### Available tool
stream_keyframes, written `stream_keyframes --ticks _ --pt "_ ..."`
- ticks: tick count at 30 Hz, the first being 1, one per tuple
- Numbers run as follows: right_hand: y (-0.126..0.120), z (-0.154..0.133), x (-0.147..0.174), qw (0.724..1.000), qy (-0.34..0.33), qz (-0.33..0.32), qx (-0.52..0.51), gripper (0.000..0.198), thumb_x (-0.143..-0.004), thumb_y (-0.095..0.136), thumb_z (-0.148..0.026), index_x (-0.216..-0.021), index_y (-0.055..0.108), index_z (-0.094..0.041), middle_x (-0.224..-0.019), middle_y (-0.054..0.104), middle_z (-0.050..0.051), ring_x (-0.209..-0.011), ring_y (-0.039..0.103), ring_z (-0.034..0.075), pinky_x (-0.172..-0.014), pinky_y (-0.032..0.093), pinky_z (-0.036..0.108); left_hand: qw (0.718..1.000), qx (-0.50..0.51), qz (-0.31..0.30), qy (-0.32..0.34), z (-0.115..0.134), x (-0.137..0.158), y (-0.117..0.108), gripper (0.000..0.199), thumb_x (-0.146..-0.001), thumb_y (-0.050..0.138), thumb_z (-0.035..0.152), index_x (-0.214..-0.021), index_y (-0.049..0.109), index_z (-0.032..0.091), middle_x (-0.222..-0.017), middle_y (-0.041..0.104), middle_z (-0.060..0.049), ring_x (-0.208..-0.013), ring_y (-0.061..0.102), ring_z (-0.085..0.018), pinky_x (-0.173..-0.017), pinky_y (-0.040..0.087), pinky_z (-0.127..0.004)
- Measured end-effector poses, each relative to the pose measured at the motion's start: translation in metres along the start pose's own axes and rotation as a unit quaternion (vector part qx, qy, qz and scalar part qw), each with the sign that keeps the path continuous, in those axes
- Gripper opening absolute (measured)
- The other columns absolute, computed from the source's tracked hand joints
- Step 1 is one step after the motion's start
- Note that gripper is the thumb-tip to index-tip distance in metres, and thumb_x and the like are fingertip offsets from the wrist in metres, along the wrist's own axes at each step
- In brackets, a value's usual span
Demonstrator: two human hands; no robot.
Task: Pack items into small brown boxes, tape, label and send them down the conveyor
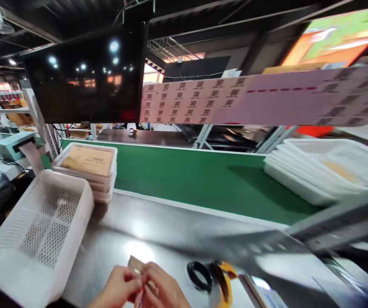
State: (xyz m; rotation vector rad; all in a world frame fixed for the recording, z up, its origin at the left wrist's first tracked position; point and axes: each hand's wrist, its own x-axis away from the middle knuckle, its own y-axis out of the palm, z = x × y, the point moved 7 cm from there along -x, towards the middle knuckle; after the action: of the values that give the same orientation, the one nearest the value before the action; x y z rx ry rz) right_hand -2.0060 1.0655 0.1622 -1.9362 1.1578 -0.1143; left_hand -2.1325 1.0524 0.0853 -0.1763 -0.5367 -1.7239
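My left hand point(122, 284) and my right hand point(162, 283) meet at the bottom middle of the head view, above the steel tabletop point(116, 239). Both are closed, with fingertips pinching together on a small flat tan piece point(135, 263). One corner of it sticks up above the fingers; the rest is covered, so its exact kind cannot be made out. A thin pinkish bit shows below the fingertips. To the right of my right hand lie a black ring point(199, 276) and a yellow and black tape dispenser point(225, 284).
A white perforated basket point(84, 239) stands at the left, with stacked baskets holding a brown envelope point(87, 160) behind it. A green conveyor belt point(177, 175) runs across, carrying white trays point(286, 179). A phone-like object point(263, 291) lies at lower right; a dark screen point(87, 81) hangs above.
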Motion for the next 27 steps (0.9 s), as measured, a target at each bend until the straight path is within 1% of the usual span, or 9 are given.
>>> stream_keyframes --ticks 3,6,10,13,15,17,21,24,27 --pt "-0.006 -0.007 0.005 0.999 -0.009 -0.05 0.004 0.01 -0.092 0.056 -0.018 -0.088 0.064 -0.023 -0.1 0.073 0.007 -0.09 0.069 0.02 -0.075 0.056 0.03 0.999 -0.019 -0.038 -0.018 0.006 0.012 0.001 0.055 -0.056 0.089 0.062 -0.079 0.074 0.014 -0.08 0.071 -0.006 -0.075 0.065 -0.02 -0.067 0.048 -0.032" --pt "-0.01 -0.019 0.01 0.994 -0.06 -0.082 0.038 0.014 -0.088 0.058 -0.011 -0.089 0.067 -0.022 -0.103 0.071 0.006 -0.09 0.067 0.02 -0.076 0.052 0.029 0.994 -0.046 -0.094 -0.042 0.008 0.014 0.007 0.042 -0.056 0.089 0.048 -0.077 0.077 0.013 -0.077 0.071 -0.005 -0.074 0.066 -0.019 -0.066 0.047 -0.031" --pt "-0.012 -0.035 0.016 0.983 -0.122 -0.096 0.093 0.011 -0.097 0.059 -0.02 -0.094 0.069 -0.022 -0.101 0.072 0.005 -0.087 0.064 0.019 -0.075 0.05 0.03 0.987 -0.074 -0.109 -0.096 0.0 0.011 0.012 0.029 -0.057 0.081 0.036 -0.076 0.076 0.015 -0.072 0.069 -0.002 -0.069 0.064 -0.017 -0.063 0.045 -0.028" --pt "-0.012 -0.048 0.026 0.98 -0.143 -0.07 0.116 0.019 -0.103 0.051 -0.021 -0.094 0.068 -0.021 -0.104 0.073 0.005 -0.09 0.064 0.019 -0.078 0.052 0.032 0.985 -0.057 -0.103 -0.123 -0.011 0.015 0.013 0.025 -0.06 0.076 0.033 -0.078 0.072 0.016 -0.068 0.065 0.0 -0.064 0.06 -0.015 -0.059 0.042 -0.026" --pt "-0.011 -0.055 0.036 0.984 -0.141 -0.029 0.107 0.023 -0.104 0.046 -0.017 -0.094 0.066 -0.02 -0.11 0.074 0.007 -0.097 0.064 0.019 -0.086 0.053 0.034 0.988 -0.03 -0.082 -0.125 -0.017 0.02 0.008 0.024 -0.064 0.075 0.038 -0.075 0.069 0.017 -0.068 0.064 0.0 -0.063 0.059 -0.014 -0.057 0.042 -0.025" --pt "-0.009 -0.059 0.048 0.986 -0.129 0.025 0.103 0.022 -0.104 0.047 -0.015 -0.094 0.065 -0.021 -0.114 0.073 0.007 -0.103 0.064 0.02 -0.091 0.054 0.035 0.99 -0.003 -0.079 -0.112 -0.02 0.027 0.002 0.029 -0.069 0.077 0.044 -0.072 0.066 0.017 -0.072 0.067 -0.001 -0.065 0.06 -0.014 -0.058 0.044 -0.025" --pt "0.001 -0.055 0.067 0.986 -0.088 0.098 0.101 0.014 -0.102 0.055 -0.017 -0.094 0.066 -0.022 -0.108 0.072 0.006 -0.097 0.065 0.019 -0.085 0.054 0.033 0.983 0.039 -0.154 -0.096 -0.02 0.043 0.005 0.047 -0.063 0.093 0.051 -0.085 0.077 0.013 -0.08 0.074 -0.004 -0.069 0.065 -0.015 -0.069 0.052 -0.028" --pt "0.006 -0.047 0.07 0.989 -0.077 0.113 0.053 0.013 -0.103 0.054 -0.016 -0.1 0.066 -0.02 -0.108 0.07 0.008 -0.097 0.066 0.019 -0.081 0.055 0.031 0.98 0.031 -0.176 -0.09 -0.015 0.046 0.01 0.051 -0.059 0.099 0.051 -0.086 0.083 0.011 -0.079 0.077 -0.007 -0.071 0.067 -0.016 -0.073 0.053 -0.029" --pt "0.007 -0.04 0.068 0.993 -0.071 0.094 0.016 0.015 -0.102 0.053 -0.013 -0.103 0.066 -0.019 -0.11 0.07 0.009 -0.098 0.067 0.018 -0.082 0.057 0.029 0.979 0.031 -0.172 -0.106 -0.012 0.042 0.013 0.049 -0.056 0.1 0.051 -0.081 0.084 0.012 -0.076 0.078 -0.007 -0.069 0.067 -0.016 -0.071 0.053 -0.029"
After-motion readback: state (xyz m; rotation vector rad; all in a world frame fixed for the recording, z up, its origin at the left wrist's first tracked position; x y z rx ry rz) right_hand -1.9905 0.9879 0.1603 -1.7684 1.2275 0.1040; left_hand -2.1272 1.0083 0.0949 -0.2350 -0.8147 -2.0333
